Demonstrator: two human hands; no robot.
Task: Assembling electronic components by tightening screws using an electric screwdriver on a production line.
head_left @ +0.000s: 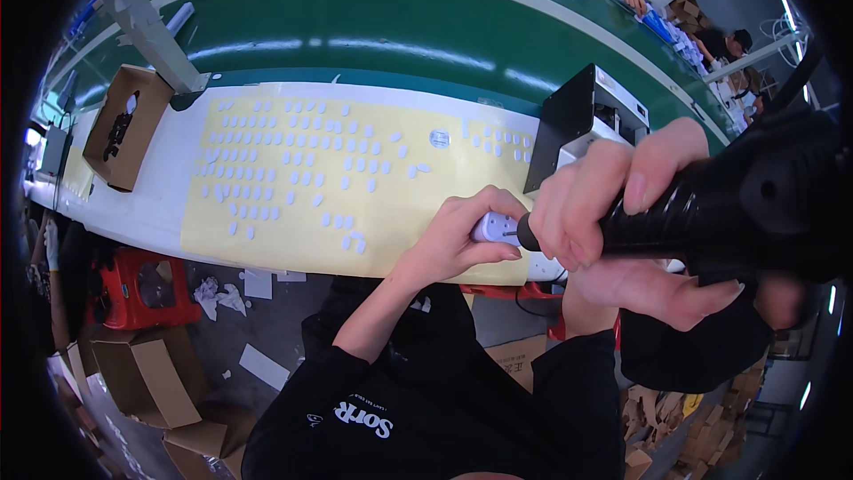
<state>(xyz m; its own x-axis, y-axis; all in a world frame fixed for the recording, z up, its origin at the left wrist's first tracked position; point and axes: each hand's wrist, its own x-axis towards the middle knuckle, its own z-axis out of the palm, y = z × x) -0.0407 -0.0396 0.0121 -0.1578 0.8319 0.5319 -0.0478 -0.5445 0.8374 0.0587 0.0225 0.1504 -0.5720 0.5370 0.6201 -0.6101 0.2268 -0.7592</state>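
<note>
My left hand (444, 236) is closed round a small white plastic housing (491, 226), held over the front edge of the yellow sheet. Wrapped round a black electric screwdriver (737, 213), my right hand (613, 187) looms large from the right. The driver's thin bit (512, 233) points left and meets the housing's face, where small holes show. Whether a screw sits at its tip is too small to tell. On the yellow sheet (293, 244) lie many small white oval pieces (267, 138) in loose rows, left of and beyond my hands.
A black and silver machine (569, 116) stands just beyond my right hand. At the bench's left end is an open cardboard box (151, 124) with dark parts. A green conveyor (355, 18) runs behind. Red stool (147, 289) and cartons (147, 373) are on the floor; other people work nearby.
</note>
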